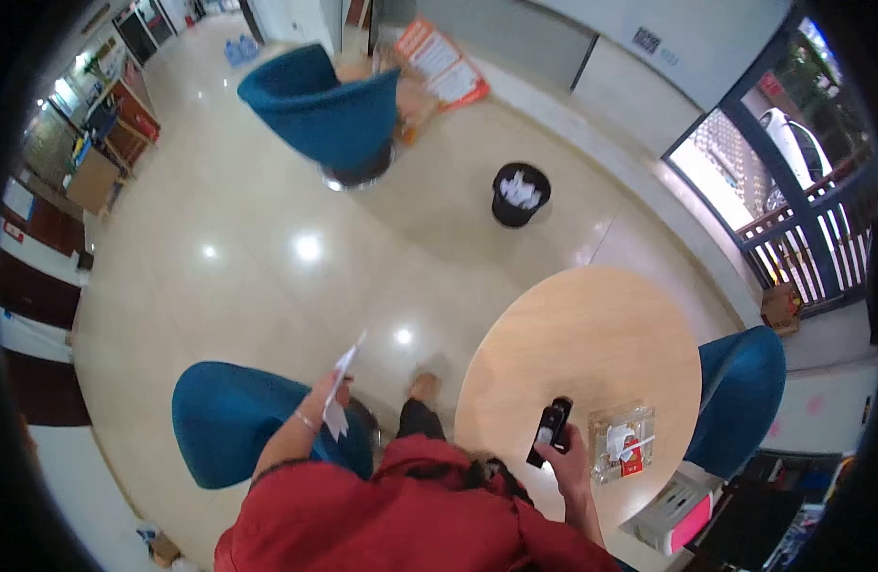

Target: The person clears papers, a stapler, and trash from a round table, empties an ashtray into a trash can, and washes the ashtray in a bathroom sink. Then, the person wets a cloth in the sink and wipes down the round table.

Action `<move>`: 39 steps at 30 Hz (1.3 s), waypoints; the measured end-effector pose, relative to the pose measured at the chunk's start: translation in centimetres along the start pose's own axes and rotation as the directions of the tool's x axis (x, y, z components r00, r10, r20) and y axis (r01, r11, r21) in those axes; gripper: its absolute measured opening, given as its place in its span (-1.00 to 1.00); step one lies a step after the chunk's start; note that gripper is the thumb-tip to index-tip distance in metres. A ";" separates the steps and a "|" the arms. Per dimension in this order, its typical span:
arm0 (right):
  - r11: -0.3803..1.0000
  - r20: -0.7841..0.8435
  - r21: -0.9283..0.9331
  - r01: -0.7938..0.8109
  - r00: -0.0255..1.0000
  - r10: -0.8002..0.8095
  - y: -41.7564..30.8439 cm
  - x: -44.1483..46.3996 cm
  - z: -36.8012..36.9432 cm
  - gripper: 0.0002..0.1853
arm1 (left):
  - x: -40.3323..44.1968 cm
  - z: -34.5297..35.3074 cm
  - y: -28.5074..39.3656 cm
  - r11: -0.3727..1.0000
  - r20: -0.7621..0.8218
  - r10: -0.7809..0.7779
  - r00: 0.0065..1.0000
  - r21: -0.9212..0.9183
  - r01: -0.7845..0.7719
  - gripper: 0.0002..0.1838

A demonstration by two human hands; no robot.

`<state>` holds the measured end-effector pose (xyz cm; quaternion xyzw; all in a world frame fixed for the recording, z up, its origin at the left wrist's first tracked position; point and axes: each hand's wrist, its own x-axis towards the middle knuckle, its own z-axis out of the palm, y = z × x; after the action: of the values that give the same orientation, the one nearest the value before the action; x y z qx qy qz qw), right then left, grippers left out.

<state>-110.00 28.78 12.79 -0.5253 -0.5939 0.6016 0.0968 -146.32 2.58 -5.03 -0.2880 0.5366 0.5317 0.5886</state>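
My left hand point(330, 389) is held out to the left, above the floor near a blue chair. Its fingers are closed on a folded white sheet of paper point(344, 359), with one part sticking up and another hanging below. Over the round wooden table point(572, 324), my right hand point(569, 459) grips a black elongated handheld object point(550, 434) with a small grey patch; its exact kind is unclear. Just right of that hand, a clear plastic tray point(601, 465) lies on the tabletop with white paper and a red packet point(631, 459) in it.
A black bin point(511, 214) with crumpled white paper stands on the floor ahead. Blue chairs are at the left point(220, 419), at the table's right point(744, 391) and farther off point(310, 110). A glass door point(753, 181) is at the right.
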 end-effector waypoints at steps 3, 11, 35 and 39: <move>0.999 0.023 -0.014 -0.050 0.998 0.051 -3.0 1.2 2.8 -0.40 | 1.4 0.8 2.5 0.930 -0.118 0.251 0.961 0.306 -0.205 -0.69; 0.996 -0.017 -0.008 -0.085 0.996 0.084 -9.6 4.0 7.1 -0.46 | 6.7 5.3 6.7 0.864 -0.061 0.275 0.959 0.452 -0.219 -0.69; 0.958 0.319 -0.193 0.210 0.937 -0.141 -27.4 24.5 36.2 -0.62 | 0.7 -11.9 31.3 0.712 0.422 0.536 0.731 -0.691 -0.122 -0.68; 0.935 0.540 -0.242 0.260 0.836 -0.092 -32.3 29.9 46.7 -0.55 | -0.4 -16.9 32.8 0.547 0.342 0.645 0.684 -0.832 -0.099 -0.67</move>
<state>-174.08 31.20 11.67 -0.2937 -0.7298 0.6101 -0.0944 -182.37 -4.08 -1.43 -0.1859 0.0896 0.8865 0.4141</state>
